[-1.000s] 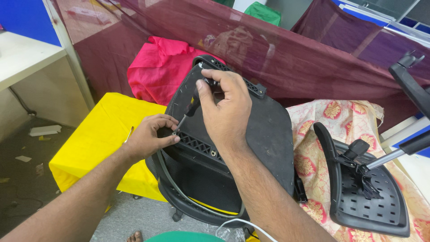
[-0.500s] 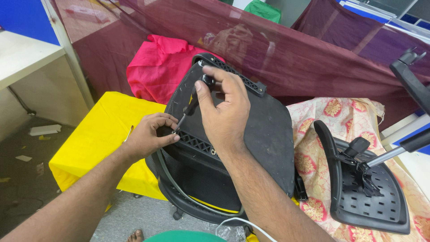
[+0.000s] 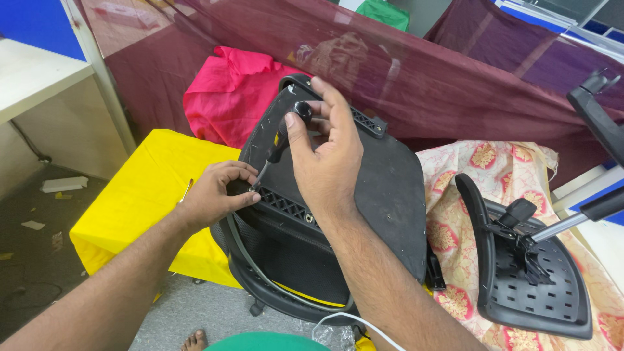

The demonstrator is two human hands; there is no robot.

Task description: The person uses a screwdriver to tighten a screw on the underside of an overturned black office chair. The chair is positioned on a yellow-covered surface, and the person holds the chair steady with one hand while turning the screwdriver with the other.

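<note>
Gripped in right hand (image 3: 328, 159): screwdriver (image 3: 281, 140), black handle, fingers curled round the rounded top end, thumb along its side, hand closed on tool. Shaft slanted down and to the left, tip set into ribbed black bracket (image 3: 286, 207) on underside of seat (image 3: 364, 195). Left hand (image 3: 214, 195) closed at the tip, fingertips pinched round the shaft's lower end and resting against the bracket; whether a screw is held there cannot be told, being hidden by the fingers. Seat tilted up on edge, black plastic underside facing the camera, upper rim carrying a second ribbed strip (image 3: 367, 122) just beyond the right fingertips. Curved black frame (image 3: 260, 286) beneath the seat, with a yellow line visible along its lower inside edge. White cable (image 3: 351, 322) at the bottom, just below the frame. Seat leaning over yellow cloth (image 3: 140, 201) to the left; pink cloth (image 3: 224, 97) behind it; maroon sheer fabric (image 3: 422, 71) stretched across the back. Floral cloth (image 3: 481, 175) to the right, bearing a perforated black chair back (image 3: 539, 286) with a metal rod (image 3: 556, 227) rising from its centre, well apart from both hands. Bare toes (image 3: 195, 340) on grey floor at lower edge.
</note>
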